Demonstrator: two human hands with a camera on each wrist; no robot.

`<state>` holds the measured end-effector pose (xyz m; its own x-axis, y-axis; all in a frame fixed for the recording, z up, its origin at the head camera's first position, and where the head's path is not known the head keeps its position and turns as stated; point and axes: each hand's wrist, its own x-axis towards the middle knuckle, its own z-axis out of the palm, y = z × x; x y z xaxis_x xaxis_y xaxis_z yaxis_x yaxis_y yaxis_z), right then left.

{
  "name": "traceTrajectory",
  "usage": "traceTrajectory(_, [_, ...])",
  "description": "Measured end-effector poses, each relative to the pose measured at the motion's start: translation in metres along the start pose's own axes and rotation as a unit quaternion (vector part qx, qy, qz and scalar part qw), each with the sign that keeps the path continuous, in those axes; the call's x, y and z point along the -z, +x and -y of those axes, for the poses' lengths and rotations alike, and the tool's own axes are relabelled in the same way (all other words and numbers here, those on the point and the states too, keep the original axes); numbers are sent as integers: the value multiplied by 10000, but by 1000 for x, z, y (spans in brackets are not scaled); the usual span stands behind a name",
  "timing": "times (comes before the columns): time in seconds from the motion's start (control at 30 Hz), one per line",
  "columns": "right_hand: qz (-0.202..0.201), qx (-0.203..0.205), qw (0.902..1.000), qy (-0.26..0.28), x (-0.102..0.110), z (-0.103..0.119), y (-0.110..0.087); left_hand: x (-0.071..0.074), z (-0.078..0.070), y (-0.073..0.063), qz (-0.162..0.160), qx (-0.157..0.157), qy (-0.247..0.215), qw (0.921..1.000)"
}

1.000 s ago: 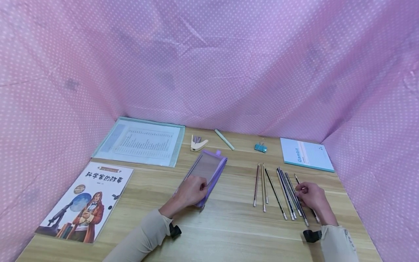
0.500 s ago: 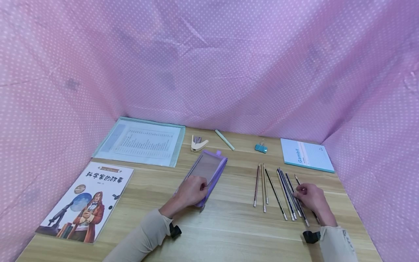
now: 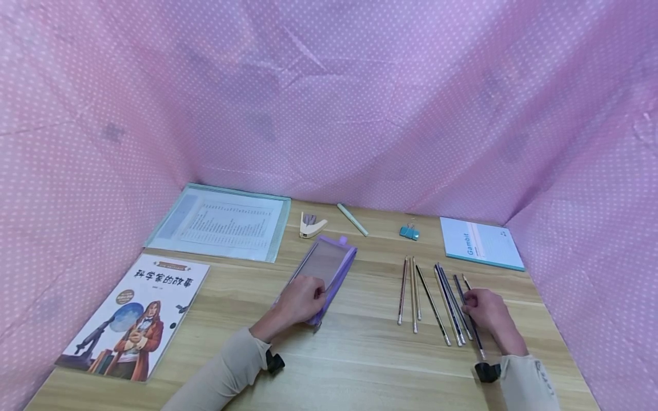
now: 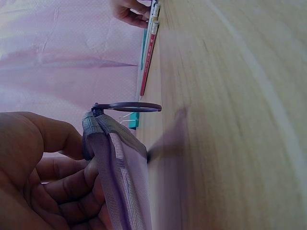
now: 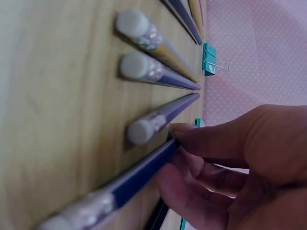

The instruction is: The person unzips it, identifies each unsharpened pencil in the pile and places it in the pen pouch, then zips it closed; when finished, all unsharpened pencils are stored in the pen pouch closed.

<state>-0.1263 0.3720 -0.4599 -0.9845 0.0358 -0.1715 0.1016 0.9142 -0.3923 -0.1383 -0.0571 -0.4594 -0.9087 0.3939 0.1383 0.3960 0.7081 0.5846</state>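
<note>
My left hand point(image 3: 299, 299) grips the near end of a purple mesh zip pouch point(image 3: 329, 258). In the left wrist view the thumb and curled fingers hold the pouch's edge, beside a dark ring-shaped zip pull point(image 4: 132, 106). On the right of the table, my right hand point(image 3: 489, 313) pinches a dark blue pencil point(image 5: 144, 173) between thumb and fingers. Its eraser end points toward me. Several pencils point(image 3: 433, 304) lie spread to the left of that hand, erasers toward me. Another dark pencil point(image 5: 157, 215) lies partly hidden under the right hand.
Along the back lie a cream stapler point(image 3: 312, 229), a pale green pen point(image 3: 352, 219) and a teal binder clip point(image 3: 409, 232). A notebook point(image 3: 482, 242) lies at back right. Document folder point(image 3: 221, 222) and illustrated book point(image 3: 136, 319) lie at left. Pink dotted cloth point(image 3: 329, 114) surrounds the table.
The right hand has closed on the dark blue pencil and shifted it slightly rightward, away from the pencils beside it. The left hand and pouch have stayed put.
</note>
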Motion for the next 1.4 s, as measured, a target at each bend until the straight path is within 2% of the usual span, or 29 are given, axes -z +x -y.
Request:
traceTrajectory(0.17, [105,-2,9998,142,2,0,1,0,0,0,-7,2,-6,10000])
traceTrajectory(0.3, [324,-199,9973,629,3,-3,0,0,0,0,52,16,-50,10000])
traceTrajectory(0.5, [553,-455,9870,1441,5,-7,-2,0,0,0,111,19,-21,9999])
traceTrajectory(0.83, [830,-612,9571,2709,5,-15,-2,-3,2,0,93,-54,-24,9999])
traceTrajectory(1.13, [941,-518,9390,3268,8,-18,-4,-3,2,0,87,-21,-123,9999])
traceTrajectory(1.33, [1022,-471,9144,3889,5,-21,-5,-3,2,0,56,-5,-120,9999])
traceTrajectory(1.4, [1074,-411,8987,4233,4,-22,-5,-3,2,0,60,-9,-122,9999])
